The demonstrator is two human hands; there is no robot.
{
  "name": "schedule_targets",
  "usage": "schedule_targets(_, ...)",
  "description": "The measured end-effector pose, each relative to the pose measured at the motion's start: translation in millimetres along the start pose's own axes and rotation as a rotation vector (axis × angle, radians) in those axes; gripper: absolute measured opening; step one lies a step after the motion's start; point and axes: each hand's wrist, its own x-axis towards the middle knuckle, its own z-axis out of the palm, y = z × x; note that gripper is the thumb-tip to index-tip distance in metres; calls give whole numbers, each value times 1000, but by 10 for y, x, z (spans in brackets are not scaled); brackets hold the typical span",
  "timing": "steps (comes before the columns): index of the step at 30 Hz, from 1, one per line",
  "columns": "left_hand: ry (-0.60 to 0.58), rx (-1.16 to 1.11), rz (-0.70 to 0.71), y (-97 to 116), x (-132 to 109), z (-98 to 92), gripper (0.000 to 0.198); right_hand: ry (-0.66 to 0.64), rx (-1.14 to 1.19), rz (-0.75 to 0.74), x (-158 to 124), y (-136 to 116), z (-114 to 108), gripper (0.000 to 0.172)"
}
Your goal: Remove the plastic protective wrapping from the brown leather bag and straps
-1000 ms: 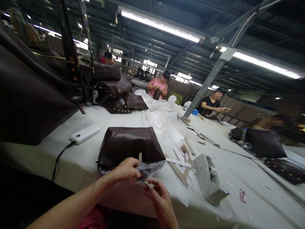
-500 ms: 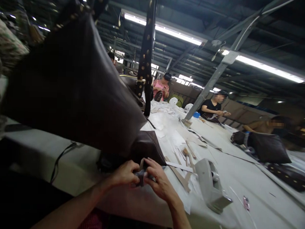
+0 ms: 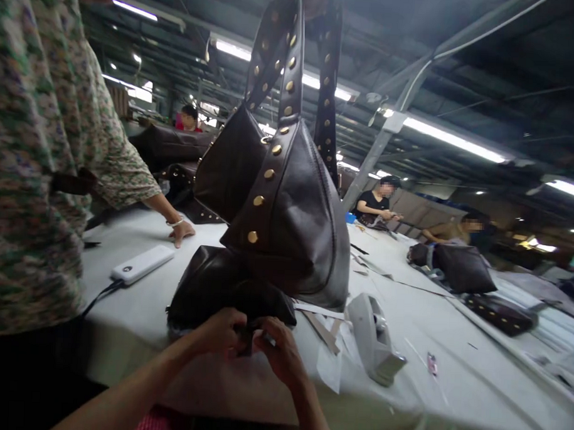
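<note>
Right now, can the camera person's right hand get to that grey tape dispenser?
Probably yes. The right hand is busy at the near edge of the lying dark bag, but only flat strips seem to lie between it and the tape dispenser. A studded bag hangs close by.

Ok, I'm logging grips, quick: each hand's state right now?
Left hand: curled by the lower bag; what's held can't be told.
Right hand: partly curled, near the left; hold unclear.

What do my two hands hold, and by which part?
The left hand and right hand seem to pinch dark material at the near side of the lower bag; which part cannot be told.
</note>
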Motion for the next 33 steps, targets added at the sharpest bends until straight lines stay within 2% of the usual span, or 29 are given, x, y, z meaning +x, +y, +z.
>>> schedule_targets(7,12,-15,8,-35,-8,33,11,126,-79,29,-52,92,125,15)
schedule_targets(10,-2,-27,-47,8,-14,10,12,143,-61,48,-47,89,134,12)
schedule_targets(15,-3,46,-14,96,-44,-34,11,142,24,30,-65,43,114,8)
schedule_targets(21,-10,33,-74,82,-35,-44,15,166,113,67,-54,44,125,6)
schedule_targets(29,-68,43,10,45,60,-25,13,262,-58,95,-13,120,218,14)
schedule_targets(33,-92,-14,-15,14,92,-30,14,264,-57,107,11,125,218,15)
